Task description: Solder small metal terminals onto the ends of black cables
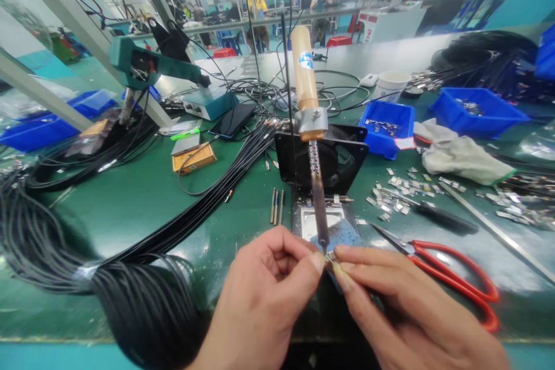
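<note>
A small metal connector (330,255) sits between my two hands, right beside the tip of a soldering iron (318,202) that hangs tip down with its wooden handle on top. My left hand (277,283) is closed, thumb and forefinger pinched at the connector's left side; what it grips is too small to make out. From the right, my right hand (390,289) pinches the connector with thumb and fingertips. Behind the fingertips lie a metal tray (318,218) and a blue sponge (344,234). A black fan (323,159) stands behind the iron.
Red-handled scissors (455,269) lie at the right, near scattered metal connector shells (392,196), a glove (466,159) and blue bins (477,113). Bundled black cables (143,300) cover the left. A teal heat gun (139,63) leans behind. Several people are in the background.
</note>
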`<state>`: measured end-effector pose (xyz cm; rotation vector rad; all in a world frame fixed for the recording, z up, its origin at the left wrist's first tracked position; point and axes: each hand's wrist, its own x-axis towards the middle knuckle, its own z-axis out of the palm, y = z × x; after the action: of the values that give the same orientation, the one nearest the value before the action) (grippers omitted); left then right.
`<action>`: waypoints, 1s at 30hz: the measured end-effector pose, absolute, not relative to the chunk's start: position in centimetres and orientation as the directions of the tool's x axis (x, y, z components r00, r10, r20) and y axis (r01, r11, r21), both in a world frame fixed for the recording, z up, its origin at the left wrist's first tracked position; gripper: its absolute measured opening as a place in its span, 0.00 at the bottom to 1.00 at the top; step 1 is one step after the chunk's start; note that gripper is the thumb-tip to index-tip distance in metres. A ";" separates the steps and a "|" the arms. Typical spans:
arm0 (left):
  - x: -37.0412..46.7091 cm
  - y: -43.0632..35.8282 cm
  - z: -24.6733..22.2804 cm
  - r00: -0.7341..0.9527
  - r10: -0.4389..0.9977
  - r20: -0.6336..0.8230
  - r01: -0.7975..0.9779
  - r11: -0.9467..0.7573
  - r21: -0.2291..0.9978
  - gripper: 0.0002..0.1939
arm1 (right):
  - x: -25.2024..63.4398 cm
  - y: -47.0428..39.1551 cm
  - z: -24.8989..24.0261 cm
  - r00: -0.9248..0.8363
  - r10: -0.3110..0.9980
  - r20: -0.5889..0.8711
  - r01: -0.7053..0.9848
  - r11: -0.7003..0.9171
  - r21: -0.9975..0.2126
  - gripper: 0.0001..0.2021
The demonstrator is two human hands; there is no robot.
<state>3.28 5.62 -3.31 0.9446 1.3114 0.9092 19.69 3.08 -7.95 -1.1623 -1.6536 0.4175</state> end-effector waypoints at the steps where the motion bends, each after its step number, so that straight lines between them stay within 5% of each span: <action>1: 3.3 5.6 -3.3 0.048 0.932 -0.360 -0.014 0.361 0.932 0.12 | 19.7 3.1 -7.9 -0.007 0.843 0.538 0.482 0.474 -0.737 0.12; 21: 3.1 5.3 -3.4 0.069 0.930 -0.360 -0.014 0.362 0.932 0.11 | 19.3 2.4 -8.2 0.036 0.859 0.510 0.440 0.445 -0.780 0.11; 30: 3.1 3.7 -3.5 0.164 0.947 -0.277 -0.092 0.294 0.951 0.10 | 18.6 1.3 -7.7 0.229 0.934 0.273 0.272 0.208 -0.940 0.03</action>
<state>3.12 3.68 -3.53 0.9813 1.1414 0.9418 18.61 1.26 -7.75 -1.3085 -1.2855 0.7050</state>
